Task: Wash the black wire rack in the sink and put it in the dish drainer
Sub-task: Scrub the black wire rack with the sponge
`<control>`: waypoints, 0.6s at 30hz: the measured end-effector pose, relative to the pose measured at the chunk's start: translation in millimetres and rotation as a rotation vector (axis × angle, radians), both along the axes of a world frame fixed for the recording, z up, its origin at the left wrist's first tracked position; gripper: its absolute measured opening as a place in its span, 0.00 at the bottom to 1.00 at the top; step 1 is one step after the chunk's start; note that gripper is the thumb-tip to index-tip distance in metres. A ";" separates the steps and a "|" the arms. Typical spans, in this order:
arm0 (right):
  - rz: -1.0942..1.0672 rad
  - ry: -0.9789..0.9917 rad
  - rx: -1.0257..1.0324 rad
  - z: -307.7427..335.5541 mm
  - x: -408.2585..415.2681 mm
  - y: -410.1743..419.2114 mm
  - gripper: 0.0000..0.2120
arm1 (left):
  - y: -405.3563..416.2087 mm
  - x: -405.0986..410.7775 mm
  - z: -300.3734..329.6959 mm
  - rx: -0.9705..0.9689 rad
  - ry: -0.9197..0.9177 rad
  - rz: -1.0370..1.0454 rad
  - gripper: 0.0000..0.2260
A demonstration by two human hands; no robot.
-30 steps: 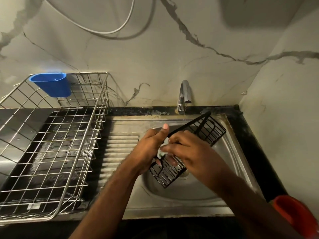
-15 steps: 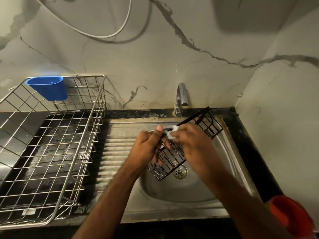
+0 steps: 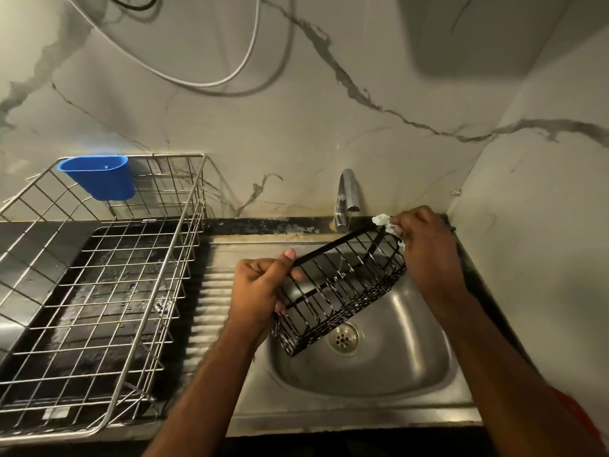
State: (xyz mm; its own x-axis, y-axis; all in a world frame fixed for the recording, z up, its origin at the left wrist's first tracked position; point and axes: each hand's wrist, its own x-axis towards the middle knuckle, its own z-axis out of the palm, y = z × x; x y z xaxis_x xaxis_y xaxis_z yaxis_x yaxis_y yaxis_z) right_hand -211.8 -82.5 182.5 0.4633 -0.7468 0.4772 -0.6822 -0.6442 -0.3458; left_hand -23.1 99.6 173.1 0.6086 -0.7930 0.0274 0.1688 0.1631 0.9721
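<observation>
The black wire rack (image 3: 342, 291) hangs tilted over the steel sink (image 3: 389, 367), under the tap (image 3: 346, 199), where a thin stream of water runs. My left hand (image 3: 260, 288) grips the rack's near left end, thumb on its top bar. My right hand (image 3: 425, 239) holds a small pale soapy scrubber (image 3: 382, 221) against the rack's far right corner. The steel dish drainer (image 3: 99, 291) stands to the left of the sink and holds nothing but a blue cup.
A blue plastic cup (image 3: 99, 176) hangs on the drainer's back rim. The ribbed draining board (image 3: 214, 291) lies between drainer and sink. A red object (image 3: 580, 413) shows at the lower right behind my forearm. Marble walls close in at the back and right.
My right hand has slid with the scrubber from the rack's middle along it to the far right corner. The left hand keeps its grip, and the rack has tipped up slightly.
</observation>
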 end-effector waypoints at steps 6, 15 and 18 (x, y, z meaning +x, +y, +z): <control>0.254 -0.034 0.099 2.4 21.3 82.1 0.11 | -3.6 5.6 -1.4 0.008 0.062 0.136 0.24; 0.762 0.174 0.001 16.7 19.7 89.2 0.14 | -4.1 3.0 -0.3 0.022 0.154 0.132 0.22; 0.648 0.129 -0.060 17.0 4.4 54.7 0.17 | -3.4 2.8 1.0 0.036 0.179 0.140 0.20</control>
